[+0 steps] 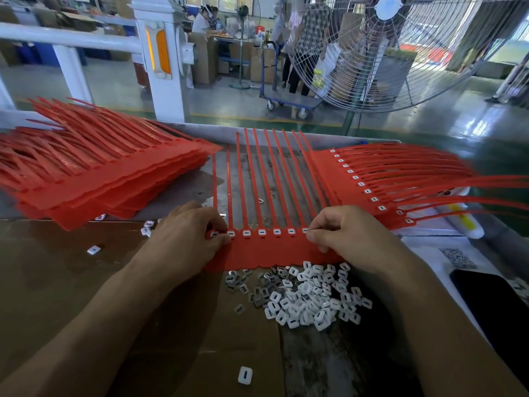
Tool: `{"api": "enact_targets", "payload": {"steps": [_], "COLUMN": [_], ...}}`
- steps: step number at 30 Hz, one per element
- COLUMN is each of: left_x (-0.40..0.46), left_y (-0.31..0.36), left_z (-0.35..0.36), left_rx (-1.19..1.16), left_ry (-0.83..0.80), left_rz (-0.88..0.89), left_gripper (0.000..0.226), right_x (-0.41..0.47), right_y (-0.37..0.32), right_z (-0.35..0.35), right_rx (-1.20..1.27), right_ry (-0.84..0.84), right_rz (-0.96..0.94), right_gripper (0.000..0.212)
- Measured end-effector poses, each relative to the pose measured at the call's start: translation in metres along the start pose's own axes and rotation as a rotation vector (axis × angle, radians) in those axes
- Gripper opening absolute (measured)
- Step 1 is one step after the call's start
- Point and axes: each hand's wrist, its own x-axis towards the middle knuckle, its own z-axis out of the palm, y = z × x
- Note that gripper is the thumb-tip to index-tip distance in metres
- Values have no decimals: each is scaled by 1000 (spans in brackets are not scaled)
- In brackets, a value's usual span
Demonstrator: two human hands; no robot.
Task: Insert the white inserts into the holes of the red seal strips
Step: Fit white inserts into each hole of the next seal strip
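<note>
- The strip (269, 247) in hand lies across the near middle of the bench, its band running left to right and its tails pointing far, away from the person.
- A row of holes along the band's far edge shows white inserts (262, 232) seated from end to end, as far as the hands allow a view.
- The left hand (186, 236) pinches the band's left end; the right hand (347, 234) pinches the right end. The hands are well apart.
- The loose insert pile (312, 293) lies just near of the band, closer to the right hand.
- Finished strips (380, 181) are stacked to the right, unfilled ones (100, 179) to the left, so I judge the right hand leads the set-aside.
</note>
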Motion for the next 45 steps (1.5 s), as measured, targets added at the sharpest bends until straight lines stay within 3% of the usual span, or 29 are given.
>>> {"api": "enact_targets", "payload": {"steps": [5, 10, 23, 31, 38, 45], "left_x": [2, 3, 2, 2, 2, 3], "left_y": [-2, -4, -1, -2, -3, -3], "left_z": [2, 3, 1, 1, 1, 2], "left_rx": [-27, -32, -22, -23, -26, -23], "left_ry": [11, 6, -15, -23, -24, -12], "left_rz": [1, -1, -12, -18, -19, -17], "left_gripper": [18, 17, 16, 16, 16, 16], "right_x": [-7, -8, -10, -8, -9, 2], "right_y": [-7, -14, -17, -12, -11, -2], "right_z": [-5, 3, 8, 4, 8, 5], "right_rx": [-84, -187, -191, -162, -73, 240], "right_ry": [-154, -158, -113, -234, -156, 168], "right_rz": [42, 127, 57, -5, -58, -41], "right_gripper": [20, 30, 19, 19, 13, 13]}}
